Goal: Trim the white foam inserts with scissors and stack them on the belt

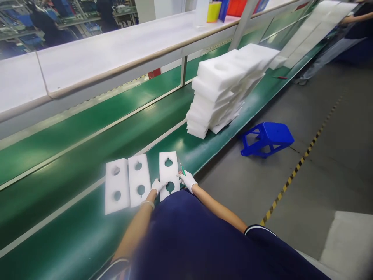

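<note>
Block [169, 174]: one, two holes, flat on the green bench [72, 237] between the hands; long axis running away from the torso.
Left hand [157, 186]: nearer, fingers on the block's left edge by the near hole; clamped or merely resting, cannot tell.
Right hand [188, 180]: just beside the right edge, fingers closed on one green tool [183, 169].
Side blocks [140, 177]: two, left of the block, two holes each.
Stack [215, 91]: farther along; layers uncountable.
Stool [276, 134]: one.

Bright light glares softly off the near bench [72, 237]; the right floor [317, 124] is dimmer, the far left workers [45, 21] blurred.
</note>
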A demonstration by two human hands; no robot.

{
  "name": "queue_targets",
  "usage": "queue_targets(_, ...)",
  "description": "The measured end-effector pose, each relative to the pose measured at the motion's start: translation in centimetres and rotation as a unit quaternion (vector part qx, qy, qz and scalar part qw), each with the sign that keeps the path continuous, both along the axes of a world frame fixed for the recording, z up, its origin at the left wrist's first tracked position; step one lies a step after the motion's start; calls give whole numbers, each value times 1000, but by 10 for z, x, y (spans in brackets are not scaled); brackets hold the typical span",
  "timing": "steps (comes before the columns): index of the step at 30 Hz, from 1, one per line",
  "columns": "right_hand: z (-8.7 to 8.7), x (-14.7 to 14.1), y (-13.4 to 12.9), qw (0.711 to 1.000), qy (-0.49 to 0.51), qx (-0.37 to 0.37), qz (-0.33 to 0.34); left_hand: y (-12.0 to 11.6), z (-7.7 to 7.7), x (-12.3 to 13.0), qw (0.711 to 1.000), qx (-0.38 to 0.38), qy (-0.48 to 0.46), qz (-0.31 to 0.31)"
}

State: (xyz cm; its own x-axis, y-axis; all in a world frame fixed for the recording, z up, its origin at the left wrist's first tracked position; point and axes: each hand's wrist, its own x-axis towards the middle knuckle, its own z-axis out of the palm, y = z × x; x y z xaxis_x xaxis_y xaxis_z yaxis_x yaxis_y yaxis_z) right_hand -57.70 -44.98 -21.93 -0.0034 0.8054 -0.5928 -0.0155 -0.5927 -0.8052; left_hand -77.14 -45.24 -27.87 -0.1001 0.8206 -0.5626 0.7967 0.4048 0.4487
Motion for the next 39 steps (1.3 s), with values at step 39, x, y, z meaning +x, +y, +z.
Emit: queue_targets(39,27,35,72,808,-423,137,386,69,67,73,949,132,233,-166)
